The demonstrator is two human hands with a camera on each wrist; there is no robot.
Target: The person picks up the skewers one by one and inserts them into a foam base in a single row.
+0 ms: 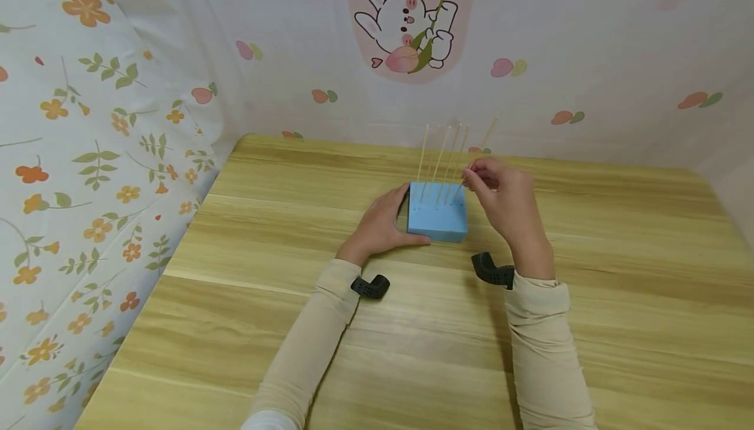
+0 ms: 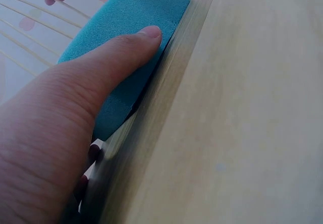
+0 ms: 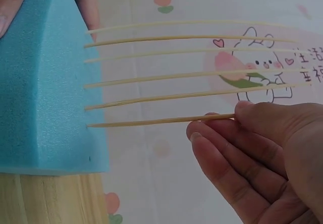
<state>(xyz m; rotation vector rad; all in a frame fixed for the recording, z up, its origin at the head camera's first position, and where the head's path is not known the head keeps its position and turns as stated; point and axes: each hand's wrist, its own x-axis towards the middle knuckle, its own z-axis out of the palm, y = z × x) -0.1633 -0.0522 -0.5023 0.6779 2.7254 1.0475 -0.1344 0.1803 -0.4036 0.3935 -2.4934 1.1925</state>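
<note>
A light blue foam block [image 1: 437, 222] sits on the table, with several thin wooden skewers [image 3: 176, 98] standing in its top. My left hand [image 1: 381, 224] grips the block from the left; its thumb [image 2: 126, 47] presses the near side, while most of its other fingers are hidden behind. At the block's right, my right hand [image 1: 509, 204] pinches another skewer [image 3: 151, 122] between thumb and fingers. This skewer leans to the right in the head view, and its lower end meets the block's top. Small dark holes [image 3: 90, 159] show in the foam.
The wood-grain table [image 1: 618, 299] stretches around the block on all sides. Behind it hangs a white printed cloth [image 1: 589, 44], and a flowered cloth [image 1: 106, 155] drapes along the left. Black curved mounts [image 1: 372, 286] are worn at both wrists.
</note>
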